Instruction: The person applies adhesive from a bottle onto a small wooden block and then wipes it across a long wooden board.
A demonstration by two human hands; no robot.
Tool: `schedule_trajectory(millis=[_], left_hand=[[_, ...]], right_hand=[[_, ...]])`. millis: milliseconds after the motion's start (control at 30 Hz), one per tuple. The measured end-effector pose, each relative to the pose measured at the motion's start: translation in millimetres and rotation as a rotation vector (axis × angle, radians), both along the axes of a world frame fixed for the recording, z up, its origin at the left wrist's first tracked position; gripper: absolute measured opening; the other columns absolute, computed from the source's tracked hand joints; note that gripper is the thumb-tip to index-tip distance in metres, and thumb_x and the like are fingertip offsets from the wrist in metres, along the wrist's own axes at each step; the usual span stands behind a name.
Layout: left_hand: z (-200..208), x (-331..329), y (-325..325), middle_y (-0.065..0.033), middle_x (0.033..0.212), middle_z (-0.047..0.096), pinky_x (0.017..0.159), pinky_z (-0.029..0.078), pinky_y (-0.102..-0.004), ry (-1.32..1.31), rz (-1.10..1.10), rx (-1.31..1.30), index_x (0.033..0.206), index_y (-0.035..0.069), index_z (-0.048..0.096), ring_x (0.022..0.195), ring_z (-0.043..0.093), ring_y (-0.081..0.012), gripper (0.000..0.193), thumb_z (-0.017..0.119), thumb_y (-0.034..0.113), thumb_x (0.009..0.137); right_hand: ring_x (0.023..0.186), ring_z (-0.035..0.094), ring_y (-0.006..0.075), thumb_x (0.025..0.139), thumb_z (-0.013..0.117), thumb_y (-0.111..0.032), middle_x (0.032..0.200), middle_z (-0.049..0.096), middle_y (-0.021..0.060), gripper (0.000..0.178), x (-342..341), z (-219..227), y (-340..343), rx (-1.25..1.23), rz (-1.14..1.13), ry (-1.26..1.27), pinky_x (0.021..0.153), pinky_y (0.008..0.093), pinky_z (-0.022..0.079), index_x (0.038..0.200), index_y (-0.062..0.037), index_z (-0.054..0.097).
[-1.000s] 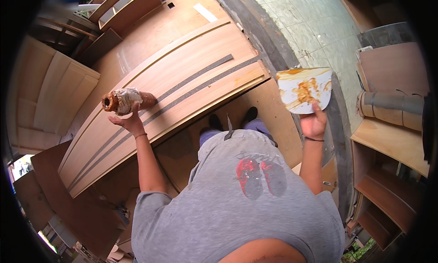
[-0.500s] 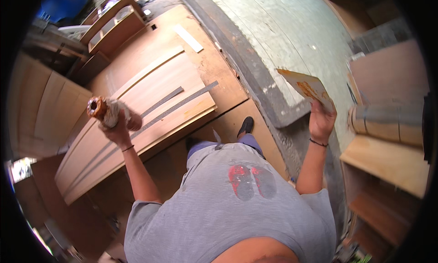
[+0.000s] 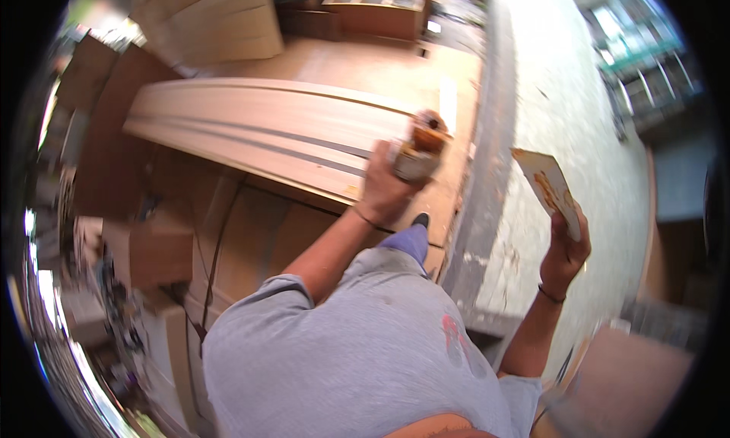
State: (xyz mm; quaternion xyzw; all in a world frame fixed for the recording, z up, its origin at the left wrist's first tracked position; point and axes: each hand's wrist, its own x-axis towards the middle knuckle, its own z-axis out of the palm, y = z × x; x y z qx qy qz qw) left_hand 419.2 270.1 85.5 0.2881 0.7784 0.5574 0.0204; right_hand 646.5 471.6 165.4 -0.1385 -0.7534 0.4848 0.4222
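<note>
My left hand [image 3: 386,185] is closed around a whitish bottle [image 3: 417,161], whose neck is crusted with brown-amber residue and whose dark round mouth faces up and away. It is held above the right end of the long pale wood boards [image 3: 258,103]. My right hand [image 3: 566,248], well apart to the right, grips a thin flat pale sheet [image 3: 549,181] by its lower edge. Amber smears mark the face of that sheet, and its top corner is stained. The sheet hangs in the air over the pale concrete floor.
Two dark strips [image 3: 266,138] lie along the boards. A brown wooden cabinet frame [image 3: 376,16] stands at the back. Brown panels [image 3: 125,134] lean at the left, beside a wooden box [image 3: 160,254]. Metal racks [image 3: 654,80] stand far right, a pinkish-brown panel [image 3: 631,381] lower right.
My view and body have turned to the left. My left hand has swung inward with the bottle, nearer to my right hand. Both hands keep their hold.
</note>
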Motion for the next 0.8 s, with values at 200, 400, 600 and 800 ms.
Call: schedule_trajectory(millis=[200,400,600,800], left_hand=[[3,-8,53,-0.0148,0.098,0.055,0.076,0.051,-0.0405,0.050,0.121,0.016,0.105,0.004,0.059,0.088,0.061,-0.0328,0.066,0.092,0.030,0.054],[5,-51,56,-0.0127,0.097,0.054,0.075,0.053,-0.0407,0.166,0.351,-0.050,0.106,0.004,0.056,0.087,0.062,-0.0313,0.070,0.092,0.031,0.053],[1,-76,64,-0.0153,0.099,0.054,0.075,0.053,-0.0435,0.210,0.505,-0.089,0.104,0.003,0.053,0.090,0.061,-0.0360,0.070,0.091,0.034,0.054],[6,-78,45,-0.0149,0.100,0.055,0.078,0.054,-0.0419,0.124,0.655,-0.133,0.109,0.001,0.054,0.091,0.062,-0.0338,0.073,0.090,0.036,0.056]], right_hand=[[0.111,0.064,0.0302,0.091,0.056,0.008,0.116,0.066,0.0200,0.029,-101,11,56,0.333,0.453,-0.110,0.097,0.0374,0.048,0.116,-0.0015,0.065],[0.112,0.060,0.0253,0.094,0.056,0.002,0.118,0.065,0.0163,0.025,-177,-2,80,0.238,0.583,-0.013,0.098,0.0366,0.045,0.118,0.0016,0.062],[0.111,0.062,0.0293,0.095,0.056,-0.001,0.117,0.065,0.0186,0.022,-252,14,89,0.352,0.772,0.022,0.097,0.0394,0.047,0.115,0.0012,0.063],[0.108,0.065,0.0343,0.087,0.056,0.006,0.112,0.066,0.0206,0.026,-307,32,70,0.535,0.968,-0.069,0.093,0.0400,0.051,0.109,-0.0009,0.066]])
